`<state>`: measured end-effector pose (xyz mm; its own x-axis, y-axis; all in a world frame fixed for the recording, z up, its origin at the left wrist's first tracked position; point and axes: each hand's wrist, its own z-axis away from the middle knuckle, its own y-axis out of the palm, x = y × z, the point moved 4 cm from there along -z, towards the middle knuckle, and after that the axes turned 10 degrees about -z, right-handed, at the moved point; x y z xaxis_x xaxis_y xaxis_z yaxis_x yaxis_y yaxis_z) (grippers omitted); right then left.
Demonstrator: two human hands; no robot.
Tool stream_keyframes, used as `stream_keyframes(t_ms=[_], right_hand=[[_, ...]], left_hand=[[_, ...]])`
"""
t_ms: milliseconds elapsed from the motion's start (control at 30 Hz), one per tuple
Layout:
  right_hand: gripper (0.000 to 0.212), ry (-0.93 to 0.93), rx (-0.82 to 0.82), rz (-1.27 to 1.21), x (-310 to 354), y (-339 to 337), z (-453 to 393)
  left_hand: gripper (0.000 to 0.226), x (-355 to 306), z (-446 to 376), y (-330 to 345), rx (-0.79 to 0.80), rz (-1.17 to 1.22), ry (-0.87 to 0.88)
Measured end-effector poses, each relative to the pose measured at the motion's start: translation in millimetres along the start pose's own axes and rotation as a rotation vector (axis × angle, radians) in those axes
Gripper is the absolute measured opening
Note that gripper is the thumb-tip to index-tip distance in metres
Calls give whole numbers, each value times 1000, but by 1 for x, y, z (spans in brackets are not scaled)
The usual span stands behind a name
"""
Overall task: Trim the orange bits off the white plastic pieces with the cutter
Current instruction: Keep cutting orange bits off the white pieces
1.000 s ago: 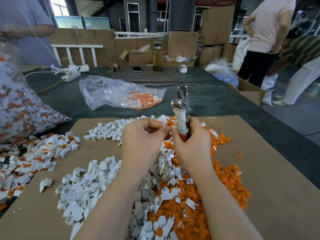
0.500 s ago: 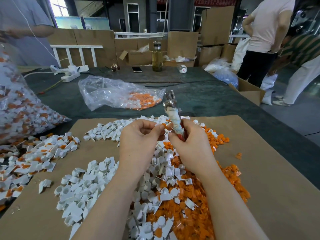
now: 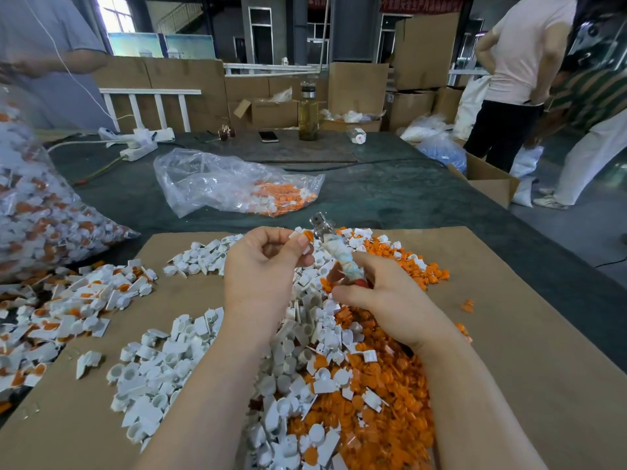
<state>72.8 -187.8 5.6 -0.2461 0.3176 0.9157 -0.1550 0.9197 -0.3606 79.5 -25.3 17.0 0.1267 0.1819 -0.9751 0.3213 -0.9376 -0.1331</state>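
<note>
Left hand is up over the heap, thumb and fingers curled in, pinching a small white plastic piece with an orange bit still on it. Right hand is wrapped round the cutter, fingers curled on its cloth-wound handle, a touch of red showing at the grip. The cutter leans up and away to the left, and its metal head sits just beside the pinched piece; whether the blades are biting I cannot tell.

Under both wrists, on the cardboard sheet laid over the dark counter, lies a pile of trimmed white pieces, and right against it a spread of orange offcuts. Off to the left, a heap of untrimmed pieces mixes white and orange. Beyond the cardboard, a clear plastic bag lies slumped with orange and white parts inside, and a bigger, fuller bag bulges at the left edge.
</note>
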Motion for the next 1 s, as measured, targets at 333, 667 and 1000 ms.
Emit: stream_keyframes(t_ms=[333,667,1000], right_hand=[[9,-216,-347,59,9,8,-5],[8,-208,-347,57,8,8,-6],[11,5,-57,-86,-3,-1,-1]], left_hand=[[12,4,5,10,50,-342,82],[12,3,4,11,54,-380,92],[10,4,-2,-2,9,-95,37]])
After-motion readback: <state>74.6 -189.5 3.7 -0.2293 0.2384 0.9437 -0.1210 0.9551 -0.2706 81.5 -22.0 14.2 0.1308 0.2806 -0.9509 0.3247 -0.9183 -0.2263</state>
